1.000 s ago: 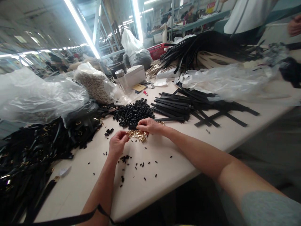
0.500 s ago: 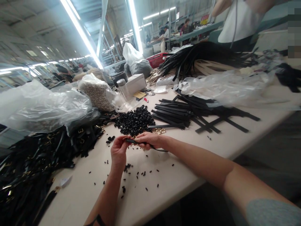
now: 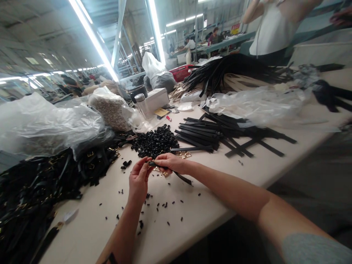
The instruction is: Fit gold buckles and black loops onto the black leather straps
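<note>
Both my hands meet over the table, in front of a heap of small black loops (image 3: 156, 141). My left hand (image 3: 139, 178) pinches one end of a black strap (image 3: 183, 178), where a bit of gold metal shows at the fingertips. Closed round the same strap just to the right is my right hand (image 3: 170, 163), and the strap's free end hangs out below it toward the table. Gold buckles (image 3: 184, 154) lie behind the right hand, and more gold pieces show just under the fingers. Small black bits (image 3: 165, 204) are scattered nearer to me.
Black straps with gold fittings (image 3: 33, 194) pile up on the left, beside plastic bags (image 3: 52, 121). Flat black strips (image 3: 198, 132) lie to the right under clear plastic sheeting (image 3: 255, 104). A glass jar (image 3: 141, 106) and white box (image 3: 158, 98) stand behind. A person (image 3: 271, 29) stands across the table.
The strap's free end now droops lower and farther out below my right hand. More gold shows at my left fingertips. The whole view has shifted slightly.
</note>
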{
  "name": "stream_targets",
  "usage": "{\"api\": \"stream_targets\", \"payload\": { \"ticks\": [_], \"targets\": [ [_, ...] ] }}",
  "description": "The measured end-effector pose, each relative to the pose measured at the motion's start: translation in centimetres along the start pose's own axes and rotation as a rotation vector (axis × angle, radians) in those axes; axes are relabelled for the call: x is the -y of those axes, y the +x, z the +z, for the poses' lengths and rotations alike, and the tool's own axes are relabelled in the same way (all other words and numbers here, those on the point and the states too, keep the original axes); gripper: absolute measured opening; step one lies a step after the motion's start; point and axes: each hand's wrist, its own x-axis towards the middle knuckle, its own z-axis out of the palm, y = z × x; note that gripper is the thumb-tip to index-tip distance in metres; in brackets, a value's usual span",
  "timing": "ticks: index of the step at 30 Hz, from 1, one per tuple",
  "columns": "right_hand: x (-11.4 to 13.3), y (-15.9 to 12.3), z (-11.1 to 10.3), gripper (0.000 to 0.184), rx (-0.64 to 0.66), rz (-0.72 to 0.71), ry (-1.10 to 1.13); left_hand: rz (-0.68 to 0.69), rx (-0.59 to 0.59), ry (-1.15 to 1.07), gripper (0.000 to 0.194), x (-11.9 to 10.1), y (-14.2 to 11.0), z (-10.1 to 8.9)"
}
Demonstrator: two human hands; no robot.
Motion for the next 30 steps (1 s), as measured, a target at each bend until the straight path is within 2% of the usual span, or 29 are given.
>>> {"api": "stream_targets", "payload": {
  "ticks": [4, 8, 10, 12, 17, 24, 30],
  "targets": [
    [1.1, -0.6, 0.4, 0.021, -0.086, -0.072, -0.388, -0.151, 0.014, 0.026, 0.04, 0.2, 0.2, -0.2],
    [2.0, -1.4, 0.4, 0.017, -0.144, -0.298, -0.949, -0.286, 0.066, 0.021, 0.042, 0.1, 0.0, 0.0],
    [2.2, -1.6, 0.4, 0.016, -0.169, -0.347, -1.12, -0.283, 0.081, 0.036, 0.04, 0.0, -0.1, 0.1],
    [2.2, -1.6, 0.3, 0.017, -0.172, -0.348, -1.181, -0.246, 0.08, 0.063, 0.038, 0.0, -0.1, 0.1],
    [1.8, -1.3, 0.0, 0.019, -0.108, -0.333, -1.114, -0.229, 0.054, 0.11, 0.037, -0.2, -0.1, -0.1],
    [0.5, -0.5, -0.7, 0.032, 0.048, -0.085, -0.468, -0.197, 0.073, 0.153, 0.039, -0.4, -0.2, 0.1],
    [0.4, -0.4, -0.4, 0.034, -0.043, -0.019, -0.408, -0.137, 0.025, 0.201, 0.043, -0.2, -0.4, 0.2]
  ]
}}
